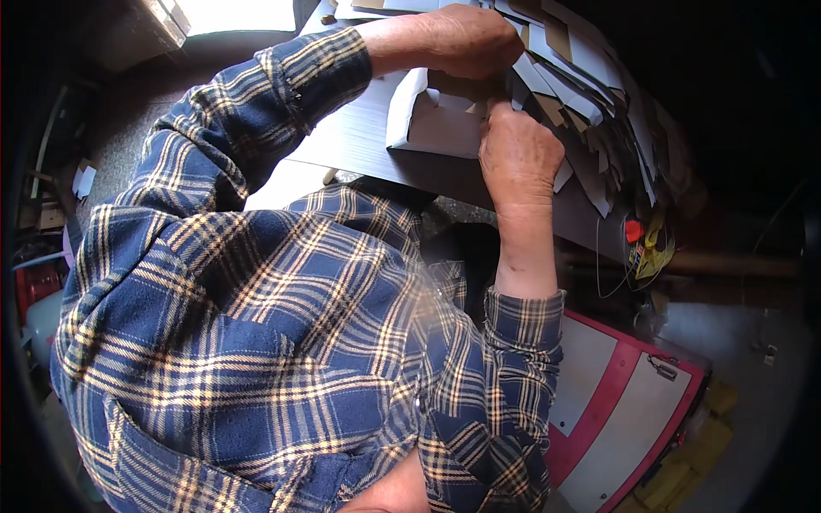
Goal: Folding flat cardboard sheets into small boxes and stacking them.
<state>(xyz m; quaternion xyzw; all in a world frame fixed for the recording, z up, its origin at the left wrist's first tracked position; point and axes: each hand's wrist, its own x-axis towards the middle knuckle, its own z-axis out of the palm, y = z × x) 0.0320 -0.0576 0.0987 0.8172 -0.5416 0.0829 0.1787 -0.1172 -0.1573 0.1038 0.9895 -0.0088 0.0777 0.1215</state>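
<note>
the left hand [466, 38] is curling over the far side of a half-folded white cardboard box [432, 120] lying on the grey table [359, 145], while the right hand [517, 154] is pinching its near flap; a stack of flat cardboard blanks [590, 94] is lying just beside the box

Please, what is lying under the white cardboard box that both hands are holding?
The white cardboard box rests on a grey table. Left hand and right hand cover its far end.
</note>
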